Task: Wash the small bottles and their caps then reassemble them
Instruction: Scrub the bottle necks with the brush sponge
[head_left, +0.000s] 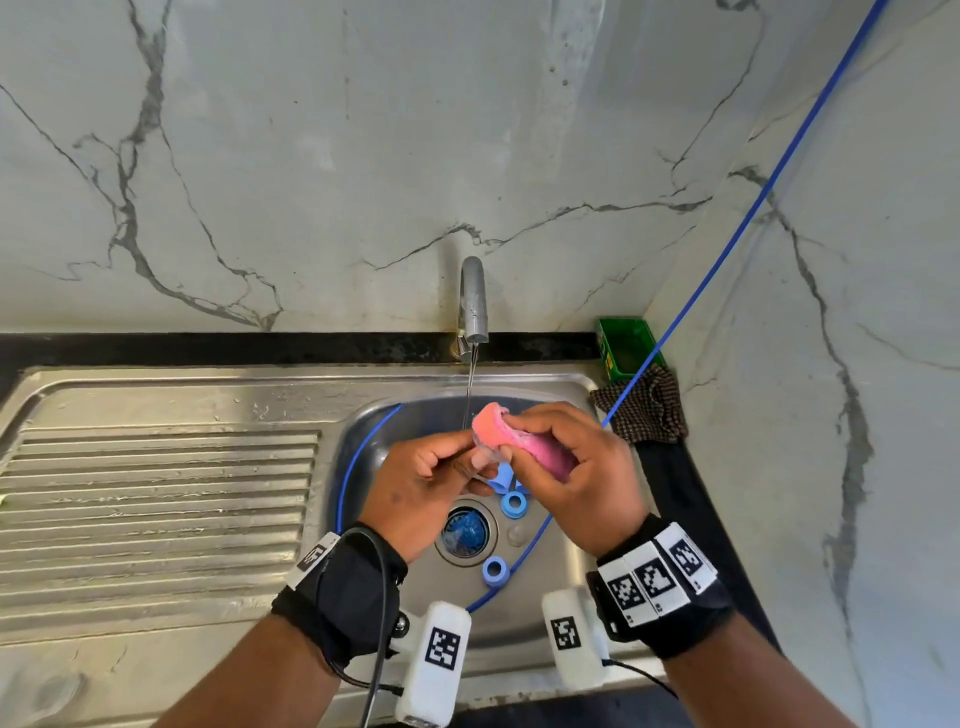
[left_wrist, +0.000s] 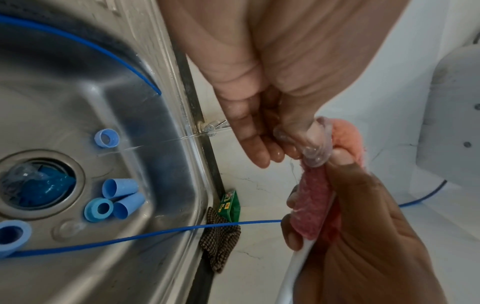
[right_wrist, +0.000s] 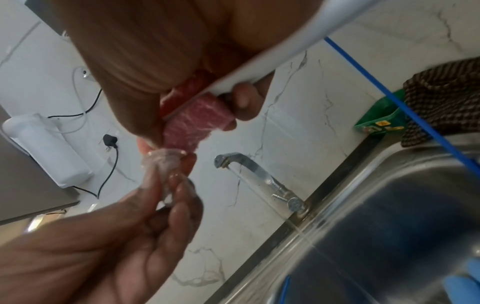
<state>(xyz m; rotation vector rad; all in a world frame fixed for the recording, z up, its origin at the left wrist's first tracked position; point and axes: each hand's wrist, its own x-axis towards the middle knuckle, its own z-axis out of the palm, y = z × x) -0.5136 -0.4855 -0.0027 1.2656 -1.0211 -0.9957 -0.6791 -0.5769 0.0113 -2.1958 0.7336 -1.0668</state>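
1. Left hand (head_left: 423, 480) pinches a small clear bottle (left_wrist: 315, 144) between thumb and fingertips; the other fingers hang loosely curled below it.
2. Right hand (head_left: 576, 473) is wrapped round a pink sponge (head_left: 511, 428), fingers curled over its top, thumb under. The sponge is folded against the bottle.
3. Key relation: bottle and sponge touch right between the two hands, above the sink (head_left: 156, 410) basin. The bottle sticks out from the left fingertips toward the right hand; its long axis seems to run roughly hand to hand. The sponge's long axis runs back into the right palm.
4. Judgement: scrubbing is in hand; the right hand does the rubbing, the left just has to hold the bottle steady or turn it.
5. Water runs from the tap (head_left: 474, 301) in a thin stream just beyond both hands, near the sponge's far end; a rinse is only a short reach forward.
6. Blue caps (left_wrist: 122, 196) lie loose on the basin floor below the hands, beside the drain (left_wrist: 39, 183); some are short rings, some taller tapered sleeves.
7. Materials: the bottle is thin, clear, wet plastic, likely slippery; the sponge is soft and fuzzy; the caps are smooth matte plastic; the sink is brushed steel with a ribbed drainer out past the left hand.
8. A blue tube (head_left: 727, 244) crosses over the basin past the right hand.
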